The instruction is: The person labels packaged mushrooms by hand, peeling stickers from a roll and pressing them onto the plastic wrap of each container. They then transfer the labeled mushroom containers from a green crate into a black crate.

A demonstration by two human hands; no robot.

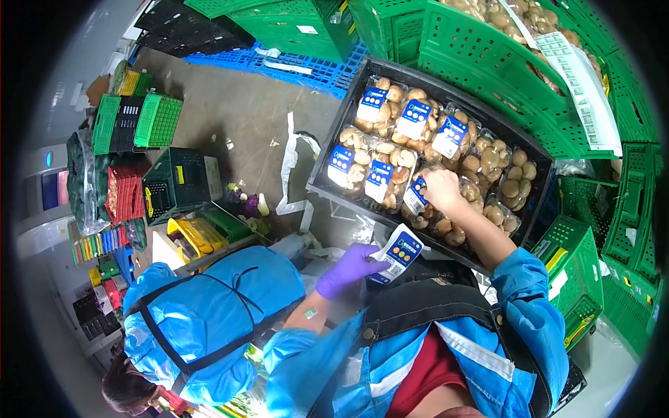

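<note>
My left hand [348,270], in a purple glove, is closed around a small stack of blue and white printed labels [403,249] in front of my body. My right hand [442,188] is bare and reaches into a black crate [334,188]. Its curled fingers touch a blue and white label [416,196] on a clear-wrapped pack of mushrooms in the front row. Beside it, a labelled mushroom pack [401,174] lies to the left. On the right, mushroom packs [517,182] show no label. My fingertips are partly hidden.
Green crates [481,76] stand behind the black crate, one holding more mushrooms and a label sheet [568,76]. More green crates [571,279] are at right. A person in a blue smock [216,306] works close on my left. White strips [289,167] lie on the floor.
</note>
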